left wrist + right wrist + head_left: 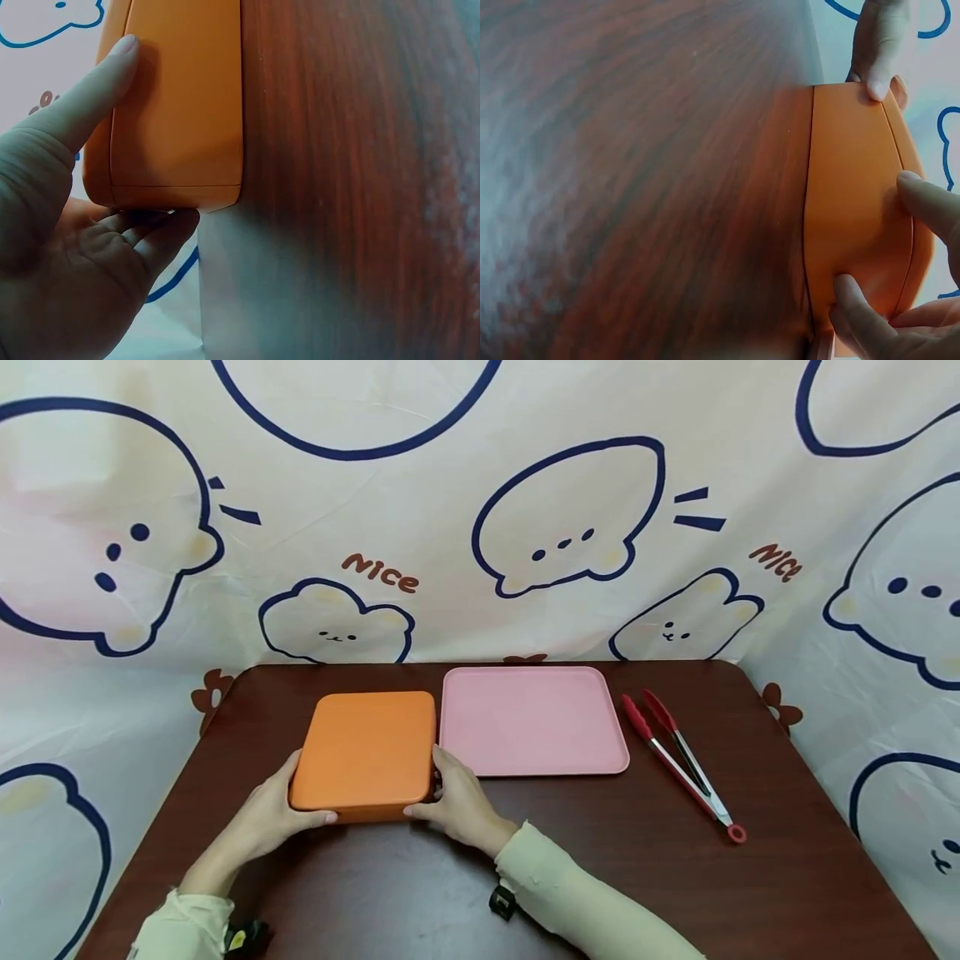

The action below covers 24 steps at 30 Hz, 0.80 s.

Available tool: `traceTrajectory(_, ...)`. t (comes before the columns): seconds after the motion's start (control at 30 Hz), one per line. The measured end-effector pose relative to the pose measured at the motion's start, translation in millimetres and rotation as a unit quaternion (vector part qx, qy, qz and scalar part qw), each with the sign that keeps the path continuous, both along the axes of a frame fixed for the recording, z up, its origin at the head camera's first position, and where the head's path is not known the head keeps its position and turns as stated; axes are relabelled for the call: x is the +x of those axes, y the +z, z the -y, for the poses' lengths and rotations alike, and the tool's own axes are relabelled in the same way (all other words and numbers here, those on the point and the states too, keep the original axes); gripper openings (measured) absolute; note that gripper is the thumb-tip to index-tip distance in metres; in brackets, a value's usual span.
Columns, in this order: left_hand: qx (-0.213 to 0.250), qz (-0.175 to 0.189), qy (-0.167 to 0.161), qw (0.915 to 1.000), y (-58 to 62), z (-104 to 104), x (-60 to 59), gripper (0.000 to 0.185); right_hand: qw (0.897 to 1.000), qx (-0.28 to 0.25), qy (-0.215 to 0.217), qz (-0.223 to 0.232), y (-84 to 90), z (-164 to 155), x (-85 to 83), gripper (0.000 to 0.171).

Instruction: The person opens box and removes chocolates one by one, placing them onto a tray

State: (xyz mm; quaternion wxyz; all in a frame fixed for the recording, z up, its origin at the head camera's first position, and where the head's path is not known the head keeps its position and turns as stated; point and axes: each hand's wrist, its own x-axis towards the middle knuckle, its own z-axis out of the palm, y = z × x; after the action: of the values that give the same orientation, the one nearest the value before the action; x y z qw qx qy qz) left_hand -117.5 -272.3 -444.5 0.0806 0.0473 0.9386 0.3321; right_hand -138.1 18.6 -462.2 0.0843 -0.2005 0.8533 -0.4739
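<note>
Below, brown table (750, 893), cartoon backdrop (450, 527); both hands' grip clasps orange box (365, 752).

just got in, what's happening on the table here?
A person has both hands on a flat orange rectangular lidded box resting on the dark brown wooden table. The left hand grips its near-left corner and the right hand its near-right corner, thumbs along the front edge. The lid looks closed. Right beside the box lies a pink rectangular plastic tray, and further right red-tipped metal tongs, both untouched.

Box (363, 752) underside, contents hidden.
</note>
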Motion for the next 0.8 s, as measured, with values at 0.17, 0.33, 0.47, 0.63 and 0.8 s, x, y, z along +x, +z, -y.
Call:
traceTrajectory(0.17, -0.010, -0.002, 0.000, 0.9999, -0.4, 0.7, 0.4, 0.126, 1.000, -0.001, -0.007, 0.008, 0.5, 1.8, -0.6, 0.100)
traceTrajectory(0.33, -0.008, -0.009, -0.001, 0.9999, -1.4, 1.1, -0.2, 0.124, 1.000, -0.007, -0.013, 0.017, 1.3, 2.0, -1.9, 0.101)
traceTrajectory(0.47, -0.001, -0.016, -0.005, 0.9999, -2.1, 1.2, 0.2, 0.122, 1.000, 0.005, -0.016, 0.014, 2.5, 1.3, -1.5, 0.101)
traceTrajectory(0.63, 0.013, -0.014, -0.012, 0.9997, -2.0, 1.1, 0.9, 0.120, 0.999, 0.037, -0.016, -0.003, 3.8, 0.9, -1.6, 0.101)
traceTrajectory(0.8, 0.025, -0.013, -0.017, 0.9994, -2.1, 1.1, 1.2, 0.117, 0.999, 0.049, -0.012, -0.013, 2.9, 0.7, -1.2, 0.100)
